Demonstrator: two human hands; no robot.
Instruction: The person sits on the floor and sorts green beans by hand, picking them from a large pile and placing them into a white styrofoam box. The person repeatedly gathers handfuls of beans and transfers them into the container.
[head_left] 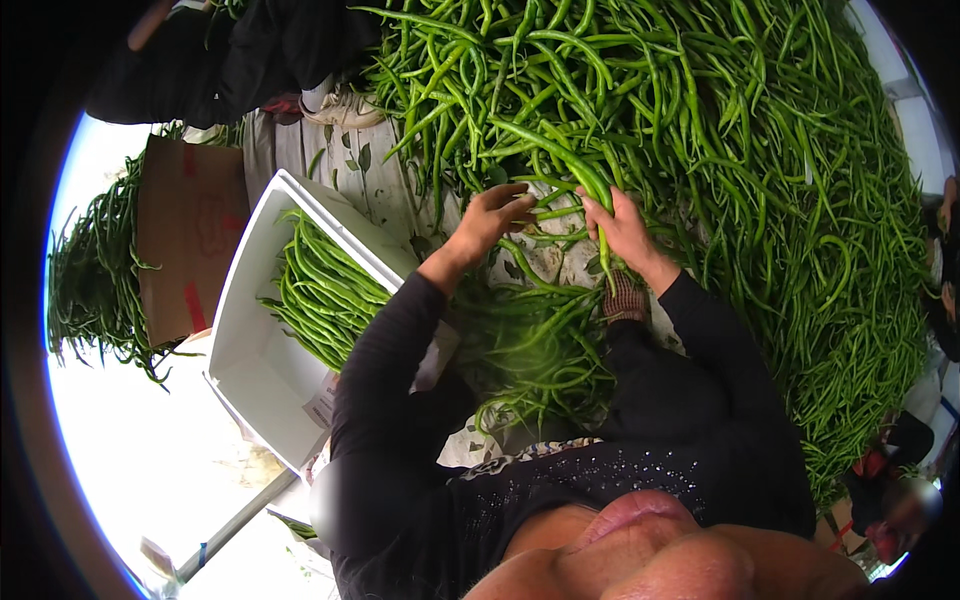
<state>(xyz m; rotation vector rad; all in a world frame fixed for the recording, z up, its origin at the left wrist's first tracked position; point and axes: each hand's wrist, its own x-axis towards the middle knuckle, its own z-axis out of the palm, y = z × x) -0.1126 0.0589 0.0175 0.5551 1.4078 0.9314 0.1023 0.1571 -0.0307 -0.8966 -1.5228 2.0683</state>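
Peppers (720, 130), long and green, lay heaped ahead. White crate (262, 370), left, held a laid bundle. Cardboard box (190, 235) stood beyond. Right hand (622, 228): fingers pinched several peppers. Left hand (492, 215): fingers curled on stems. Gathering step, apparently; next calls for aligning the handful toward the crate.

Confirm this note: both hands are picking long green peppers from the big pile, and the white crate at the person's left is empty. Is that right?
Not quite. The head view shows the white crate already holding a layer of long green peppers, so it is not empty. The rest stands: the left hand and right hand are both at the big pile, gathering peppers.
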